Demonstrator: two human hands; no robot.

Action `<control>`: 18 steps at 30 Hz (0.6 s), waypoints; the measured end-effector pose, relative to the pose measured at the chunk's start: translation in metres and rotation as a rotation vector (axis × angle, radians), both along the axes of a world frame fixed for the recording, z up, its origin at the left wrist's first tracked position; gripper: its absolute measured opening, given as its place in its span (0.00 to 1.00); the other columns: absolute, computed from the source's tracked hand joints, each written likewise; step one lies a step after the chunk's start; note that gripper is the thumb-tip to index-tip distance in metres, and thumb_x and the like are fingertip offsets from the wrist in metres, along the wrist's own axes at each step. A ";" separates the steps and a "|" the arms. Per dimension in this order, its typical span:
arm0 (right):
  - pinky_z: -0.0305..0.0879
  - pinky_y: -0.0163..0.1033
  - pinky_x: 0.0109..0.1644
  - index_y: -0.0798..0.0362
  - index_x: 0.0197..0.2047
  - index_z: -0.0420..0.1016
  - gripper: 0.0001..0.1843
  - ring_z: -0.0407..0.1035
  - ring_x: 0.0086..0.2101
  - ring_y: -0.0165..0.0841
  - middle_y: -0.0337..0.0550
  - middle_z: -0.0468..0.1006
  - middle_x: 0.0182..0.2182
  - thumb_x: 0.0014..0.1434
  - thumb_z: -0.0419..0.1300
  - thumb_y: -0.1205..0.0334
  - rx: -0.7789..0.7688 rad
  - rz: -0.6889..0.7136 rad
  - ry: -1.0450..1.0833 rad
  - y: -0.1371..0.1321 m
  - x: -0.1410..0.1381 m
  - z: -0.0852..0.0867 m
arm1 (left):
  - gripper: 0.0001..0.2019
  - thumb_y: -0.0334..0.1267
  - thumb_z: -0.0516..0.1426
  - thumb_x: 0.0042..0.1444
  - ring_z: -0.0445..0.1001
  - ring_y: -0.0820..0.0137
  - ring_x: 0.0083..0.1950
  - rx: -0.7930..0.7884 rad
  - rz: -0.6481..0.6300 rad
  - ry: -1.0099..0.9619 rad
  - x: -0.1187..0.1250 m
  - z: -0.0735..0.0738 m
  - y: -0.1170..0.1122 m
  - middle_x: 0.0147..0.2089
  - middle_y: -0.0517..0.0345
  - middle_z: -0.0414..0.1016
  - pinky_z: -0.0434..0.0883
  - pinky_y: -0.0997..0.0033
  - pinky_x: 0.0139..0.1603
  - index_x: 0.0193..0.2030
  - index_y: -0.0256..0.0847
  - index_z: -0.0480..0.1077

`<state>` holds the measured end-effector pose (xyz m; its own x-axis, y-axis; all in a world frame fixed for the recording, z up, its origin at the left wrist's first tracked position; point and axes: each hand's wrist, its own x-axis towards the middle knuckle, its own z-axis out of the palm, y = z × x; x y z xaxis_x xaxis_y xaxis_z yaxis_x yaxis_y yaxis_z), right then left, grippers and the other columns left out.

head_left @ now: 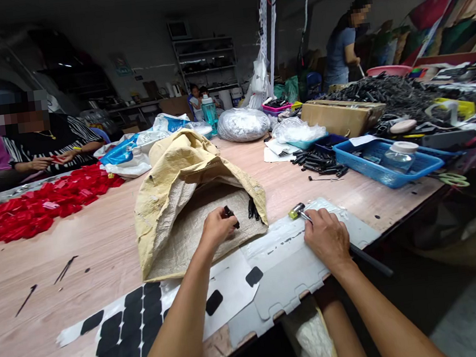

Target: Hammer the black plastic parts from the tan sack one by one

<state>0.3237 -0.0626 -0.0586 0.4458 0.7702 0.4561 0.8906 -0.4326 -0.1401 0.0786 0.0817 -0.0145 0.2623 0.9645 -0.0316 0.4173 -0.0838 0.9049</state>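
Note:
My left hand [217, 228] pinches a small black plastic part [231, 216] at the mouth of a yellow woven sack [151, 223] lying on the table. A few more black pieces [252, 208] rest inside the sack, by its right edge; its depth is hidden in shadow. In my right hand [327, 238] is a hammer [297, 211], its yellowish-and-metal head pointing left and its dark handle sticking out behind my wrist. Beneath that hand lies a grey-white plastic board [278, 288]. A white sheet with black rounded-square stickers [124, 334] is partly covered by my left forearm.
Red pieces [47, 206] are heaped at the left, where a person in a striped top sits. On the right are a blue tray [392, 175] with a jar, loose black parts [315, 161], a cardboard box [340, 116] and a large black pile. Another person stands behind.

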 end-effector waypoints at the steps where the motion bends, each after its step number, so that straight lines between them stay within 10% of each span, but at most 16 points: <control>1: 0.53 0.42 0.40 0.52 0.53 0.76 0.14 0.66 0.43 0.40 0.49 0.75 0.42 0.65 0.57 0.63 -0.004 -0.001 0.002 0.000 0.000 0.000 | 0.08 0.36 0.64 0.49 0.75 0.71 0.28 -0.004 -0.011 -0.041 -0.010 0.001 -0.012 0.28 0.60 0.76 0.69 0.74 0.30 0.37 0.38 0.75; 8: 0.52 0.43 0.40 0.51 0.53 0.76 0.15 0.67 0.42 0.40 0.49 0.76 0.43 0.65 0.57 0.63 -0.001 -0.015 0.001 -0.002 -0.001 -0.001 | 0.12 0.44 0.67 0.51 0.76 0.63 0.42 0.072 -0.098 -0.035 -0.055 -0.018 -0.092 0.40 0.55 0.79 0.71 0.65 0.44 0.40 0.42 0.79; 18: 0.61 0.42 0.42 0.52 0.53 0.78 0.16 0.70 0.43 0.40 0.50 0.77 0.44 0.66 0.54 0.66 0.011 0.094 0.195 -0.004 0.010 0.010 | 0.06 0.39 0.66 0.53 0.72 0.58 0.47 0.310 -0.118 0.251 -0.061 -0.033 -0.099 0.40 0.57 0.81 0.65 0.59 0.50 0.39 0.46 0.79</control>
<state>0.3337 -0.0668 -0.0491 0.4527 0.8082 0.3767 0.8826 -0.3463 -0.3179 0.0171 -0.0177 -0.0473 0.3925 0.9023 0.1783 0.5932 -0.3965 0.7007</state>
